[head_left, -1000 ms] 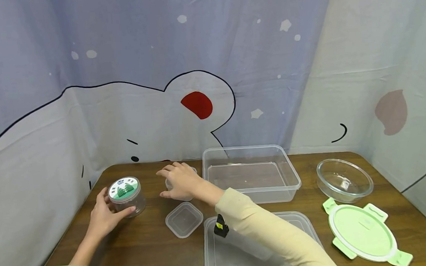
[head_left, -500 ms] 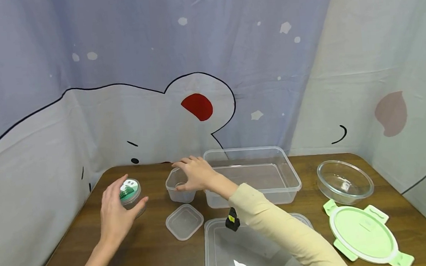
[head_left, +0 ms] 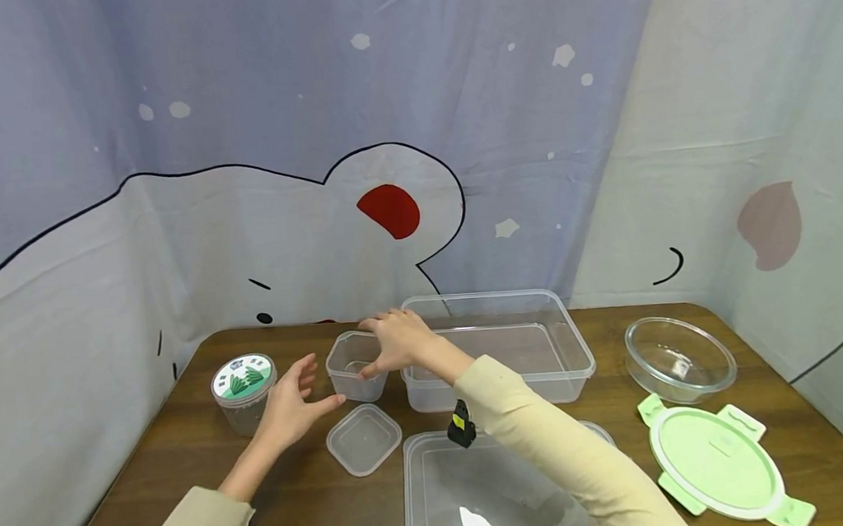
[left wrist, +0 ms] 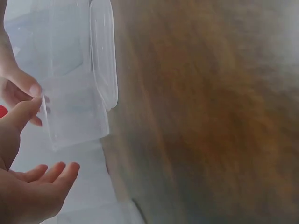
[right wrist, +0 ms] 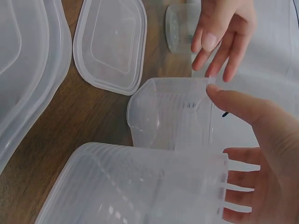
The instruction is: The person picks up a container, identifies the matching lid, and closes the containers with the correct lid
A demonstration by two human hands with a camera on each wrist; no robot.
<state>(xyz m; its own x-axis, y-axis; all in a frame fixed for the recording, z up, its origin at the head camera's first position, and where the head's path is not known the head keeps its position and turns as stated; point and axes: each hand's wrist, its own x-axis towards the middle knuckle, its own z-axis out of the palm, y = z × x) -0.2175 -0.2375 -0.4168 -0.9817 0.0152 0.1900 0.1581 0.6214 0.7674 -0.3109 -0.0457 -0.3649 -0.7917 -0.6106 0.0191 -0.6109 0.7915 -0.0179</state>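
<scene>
Left hand [head_left: 287, 411] has moved from jar [head_left: 243, 383] toward small tub [head_left: 350, 377], wide like right hand [head_left: 402, 338].

Bright, soft light (glare on large lid [head_left: 450, 488]).

No txt legible; jar-lid label [head_left: 243, 377] has dark chars, too small to read.

The small tub [head_left: 346, 366] is clear — the jar top [head_left: 243, 377] white with green leaves, the table [head_left: 307, 511] grained brown.
</scene>
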